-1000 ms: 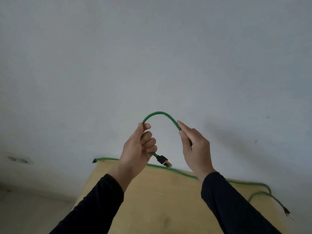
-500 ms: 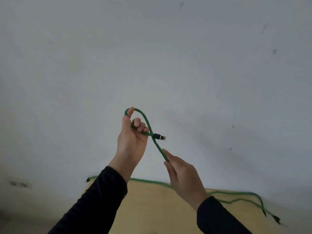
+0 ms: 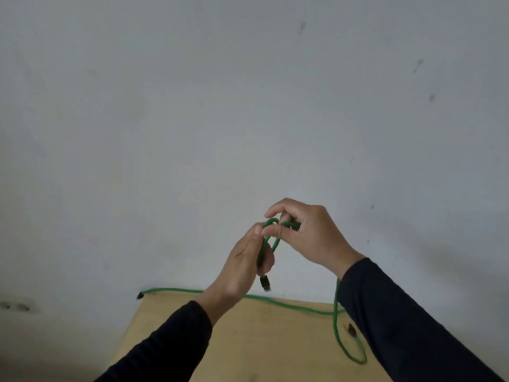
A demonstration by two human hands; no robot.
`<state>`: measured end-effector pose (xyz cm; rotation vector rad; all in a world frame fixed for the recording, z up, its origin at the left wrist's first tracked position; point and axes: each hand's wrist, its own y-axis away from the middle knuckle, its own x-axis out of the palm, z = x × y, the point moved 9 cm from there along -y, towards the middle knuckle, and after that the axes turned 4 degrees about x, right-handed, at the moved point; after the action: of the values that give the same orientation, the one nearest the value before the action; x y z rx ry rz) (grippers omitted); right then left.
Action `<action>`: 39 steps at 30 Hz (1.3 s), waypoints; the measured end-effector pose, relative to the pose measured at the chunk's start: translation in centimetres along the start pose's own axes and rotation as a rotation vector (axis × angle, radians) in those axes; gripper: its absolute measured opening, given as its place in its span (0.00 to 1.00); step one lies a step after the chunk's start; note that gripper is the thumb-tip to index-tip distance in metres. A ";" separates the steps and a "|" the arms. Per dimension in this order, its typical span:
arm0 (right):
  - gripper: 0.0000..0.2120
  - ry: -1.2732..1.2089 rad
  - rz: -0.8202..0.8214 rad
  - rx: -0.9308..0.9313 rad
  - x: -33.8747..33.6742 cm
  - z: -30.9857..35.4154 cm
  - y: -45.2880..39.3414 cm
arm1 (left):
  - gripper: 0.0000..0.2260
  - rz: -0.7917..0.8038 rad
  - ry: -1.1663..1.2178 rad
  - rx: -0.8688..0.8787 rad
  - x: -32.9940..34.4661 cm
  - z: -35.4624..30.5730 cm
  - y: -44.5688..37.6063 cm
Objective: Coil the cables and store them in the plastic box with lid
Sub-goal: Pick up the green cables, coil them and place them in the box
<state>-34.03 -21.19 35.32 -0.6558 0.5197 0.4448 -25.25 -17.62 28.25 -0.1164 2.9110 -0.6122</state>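
Right now the left hand sits just below frame centre, fingers curled round the green network cable; its thumb lies along the strand and the thumb tip reaches the top of the small loop. The black plug hangs out of the bottom of that fist, blurred, clear of the table.

The right hand is just right of it and slightly higher. Thumb and fingers are curled and pinch the top of the loop, where the cable bends over; the index finger arches above the bend. The two hands nearly touch at the loop.

From the right hand, the cable drops behind the right wrist, runs down beside the dark sleeve and makes a loose U-bend on the wooden table at lower right.

A second green run lies along the table's far edge, from a dark end at the left corner toward the right, passing behind the left wrist. Cannot tell if it is the same cable.

Beyond is a plain grey wall with a few marks at upper right.
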 end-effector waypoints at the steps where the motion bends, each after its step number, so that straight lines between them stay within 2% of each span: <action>1: 0.07 -0.026 0.018 0.015 -0.2 0.0 -0.3 | 0.19 0.008 0.054 -0.006 0.0 -0.2 0.0; 4: 0.04 -0.140 0.030 0.007 -0.7 0.1 -0.4 | 0.17 0.002 0.291 -0.076 -1.2 -0.7 -0.6; 8: 0.10 -0.235 -0.021 -0.005 -1.8 -0.1 -0.3 | 0.19 0.054 0.497 -0.203 -1.8 -0.5 -0.9; 11: 0.07 -0.258 -0.085 0.022 -2.2 -0.1 -0.8 | 0.18 0.151 0.640 -0.300 -0.3 -0.8 -0.3; 13: 0.04 -0.327 -0.149 0.052 -2.1 -0.4 -1.2 | 0.16 0.149 0.787 -0.311 0.1 -1.6 -0.2; 17: 0.11 -0.397 -0.248 0.162 0.2 -2.9 -1.1 | 0.17 0.000 1.115 -0.185 -1.4 -3.9 -2.2; 20: 0.16 -0.212 -0.196 0.191 3.3 -4.0 0.0 | 0.18 -0.154 1.205 -0.009 -4.7 -5.3 -4.7; 22: 0.16 -0.058 -0.106 0.128 5.5 -3.0 1.0 | 0.17 -0.259 1.092 0.047 -6.8 -5.4 -5.7; 25: 0.15 0.079 -0.022 0.001 6.9 -0.4 1.6 | 0.16 -0.364 0.631 0.043 -8.9 -4.1 -6.1; 28: 0.13 0.203 0.012 -0.062 6.2 1.3 0.9 | 0.18 -0.308 0.106 0.014 -8.9 -2.4 -5.4; 30: 0.10 0.229 0.035 -0.108 5.3 2.3 0.3 | 0.18 -0.199 -0.100 0.026 -7.7 -1.4 -4.5; 32: 0.06 0.191 0.051 -0.119 4.0 2.9 -0.5 | 0.18 -0.097 -0.154 0.052 -6.4 -0.6 -3.4; 36: 0.05 0.078 0.094 0.046 1.2 1.8 -2.2 | 0.15 0.038 -0.183 0.054 -4.1 0.3 -0.8; 39: 0.08 0.003 0.158 0.083 0.7 1.2 -2.8 | 0.18 0.145 -0.058 0.046 -2.2 -0.4 0.3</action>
<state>-31.62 -22.25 37.04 -0.5377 0.5923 0.5682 -23.12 -16.90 28.79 0.0800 2.8169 -0.6390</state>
